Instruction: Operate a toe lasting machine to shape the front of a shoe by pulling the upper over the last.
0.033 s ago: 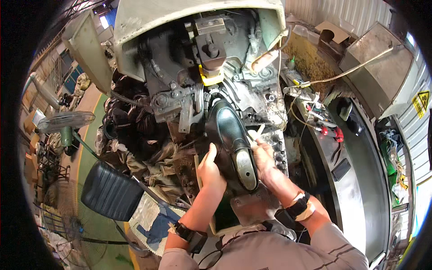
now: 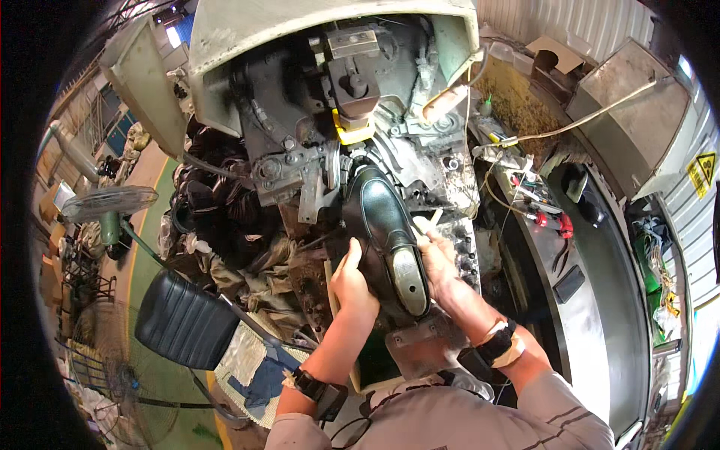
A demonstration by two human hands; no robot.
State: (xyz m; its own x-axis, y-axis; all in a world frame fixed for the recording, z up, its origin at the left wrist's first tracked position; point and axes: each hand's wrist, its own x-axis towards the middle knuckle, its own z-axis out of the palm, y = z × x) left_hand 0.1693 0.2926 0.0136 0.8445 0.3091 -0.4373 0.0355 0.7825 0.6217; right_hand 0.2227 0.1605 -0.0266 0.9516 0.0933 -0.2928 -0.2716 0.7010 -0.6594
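Head view shows two bare hands holding one black leather shoe [image 2: 376,202] at the front edge of a greasy machine [image 2: 289,169]. The toe points into the machine, below a yellow bracket [image 2: 352,133], and the heel is toward the person. In the shoe's opening sits a pale last [image 2: 409,274] with a small dark hole. The left hand [image 2: 352,283] presses the shoe's left side, with thumb raised along it; the right hand [image 2: 441,264] grasps the right side near the heel. Beside the right fingers is a cream-coloured stick [image 2: 426,223]; I cannot tell if they hold it. At right, a long bench [image 2: 624,307] carries a black flat object [image 2: 568,283] near its left edge, and a tool with red handle [image 2: 556,223] lies farther along this edge. At left stands a black padded chair [image 2: 184,319], with dark blue cloth [image 2: 262,381] on its woven seat.
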